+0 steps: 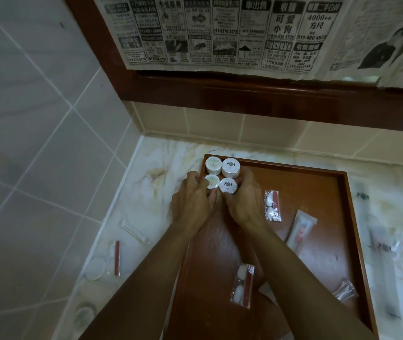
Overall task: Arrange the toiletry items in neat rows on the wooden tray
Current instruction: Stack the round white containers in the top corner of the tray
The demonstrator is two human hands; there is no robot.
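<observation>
Four round white soap discs sit two by two in the far-left corner of the wooden tray (pixel 338 192), a glossy reddish-brown rectangle with a raised rim. The far pair (pixel 222 166) look stacked; the near pair (pixel 220 184) lie single, wrapped smooth, with small printed emblems. The left hand (pixel 193 204) curls its fingers against the near-left disc, and the right hand (pixel 242 204) cups the near-right disc from its right side; both hold the discs lightly between them.

Crinkly clear sachets (pixel 273 206) and a flat tube packet (pixel 301 231) lie scattered to the right on the tray, another sachet (pixel 243 285) nearer. The tray rests on a veined, pale marble counter (pixel 156 163) under beige tiles and a dark wood frame covered with newspaper (pixel 232 30). More packets on the counter at left (pixel 114 258) and right are blurred.
</observation>
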